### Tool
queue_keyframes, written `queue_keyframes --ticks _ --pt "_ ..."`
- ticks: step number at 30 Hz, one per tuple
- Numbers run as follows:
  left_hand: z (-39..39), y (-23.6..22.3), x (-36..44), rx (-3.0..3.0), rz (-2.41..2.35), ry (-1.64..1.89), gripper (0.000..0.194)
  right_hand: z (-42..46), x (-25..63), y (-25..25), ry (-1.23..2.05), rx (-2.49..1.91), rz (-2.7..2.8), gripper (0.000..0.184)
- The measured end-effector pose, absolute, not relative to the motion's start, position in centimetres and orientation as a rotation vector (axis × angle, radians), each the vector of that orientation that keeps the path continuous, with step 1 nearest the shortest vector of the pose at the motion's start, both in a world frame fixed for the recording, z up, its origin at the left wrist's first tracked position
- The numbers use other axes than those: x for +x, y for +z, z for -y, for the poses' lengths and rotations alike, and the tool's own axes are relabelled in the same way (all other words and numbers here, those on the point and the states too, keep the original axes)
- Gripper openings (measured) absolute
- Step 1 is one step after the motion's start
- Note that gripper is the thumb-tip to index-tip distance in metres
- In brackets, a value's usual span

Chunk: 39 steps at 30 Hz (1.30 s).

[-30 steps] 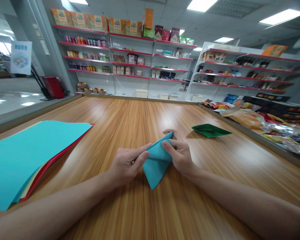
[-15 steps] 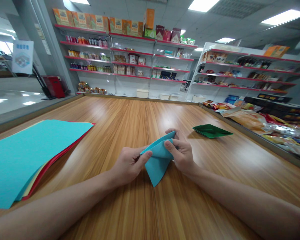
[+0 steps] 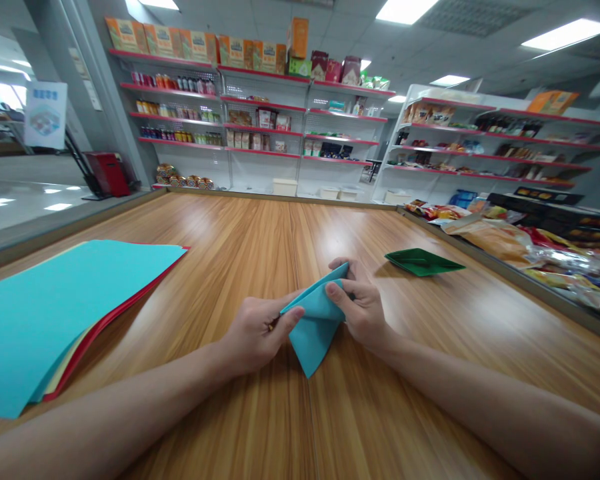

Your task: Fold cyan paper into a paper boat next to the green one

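Note:
A folded piece of blue paper (image 3: 316, 327) is held up between both hands over the wooden table (image 3: 250, 247), its pointed lower corner hanging down. My left hand (image 3: 260, 331) pinches the left corner, thumb on the near face. My right hand (image 3: 360, 303) grips the right side, with its thumb pressed on the front fold and fingers behind the sheet. Those rear fingers are partly hidden by the paper. To the right, apart from both hands, lies a folded green paper boat shape (image 3: 424, 262).
On the left lies a stack of coloured sheets (image 3: 80, 300), blue on top with yellow and red below. Packaged snacks (image 3: 510, 247) are piled beyond the table's right edge. Shelves (image 3: 260, 97) of goods stand behind.
Both hands have barely moved; the right thumb sits slightly further left and the paper's lower corner hangs a touch lower. The stack and green paper stay put.

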<state>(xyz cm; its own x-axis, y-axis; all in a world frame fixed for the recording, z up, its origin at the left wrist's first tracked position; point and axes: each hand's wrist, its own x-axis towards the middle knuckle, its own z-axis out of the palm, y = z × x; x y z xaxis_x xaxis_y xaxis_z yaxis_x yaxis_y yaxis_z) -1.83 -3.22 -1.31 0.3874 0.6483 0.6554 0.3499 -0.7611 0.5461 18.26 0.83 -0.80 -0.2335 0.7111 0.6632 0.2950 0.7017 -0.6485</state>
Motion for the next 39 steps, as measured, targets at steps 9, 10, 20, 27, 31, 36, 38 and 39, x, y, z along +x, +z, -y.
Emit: queue_keyframes --ticks 9,10,20,27,31,36,38,39 --pt "3.19 -1.57 -1.92 2.384 -0.878 1.327 0.039 -0.75 18.12 -0.83 0.525 -0.814 1.794 0.039" --pt "3.2 -1.63 -1.94 2.386 -0.869 1.317 0.039 -0.73 18.1 -0.81 0.523 -0.815 1.791 0.039" --pt "3.35 -1.4 -1.95 2.483 -0.795 1.425 0.036 -0.25 17.6 -0.6 0.499 -0.815 1.781 0.04" --pt "3.2 -1.65 -1.63 2.553 -0.885 1.53 0.036 -0.5 17.65 -0.7 0.437 -0.825 1.778 0.034" --pt "3.24 -1.53 -1.62 2.514 -0.888 1.477 0.034 -0.58 17.73 -0.86 0.428 -0.832 1.768 0.035" --pt "3.18 -1.51 -1.63 2.501 -0.897 1.452 0.034 -0.54 17.78 -0.85 0.42 -0.833 1.783 0.034" --pt "3.2 -1.56 -1.61 2.501 -0.907 1.454 0.035 -0.52 17.79 -0.82 0.416 -0.833 1.792 0.034" --pt "3.22 -1.57 -1.59 2.502 -0.915 1.455 0.035 -0.51 17.79 -0.81 0.415 -0.833 1.796 0.034"
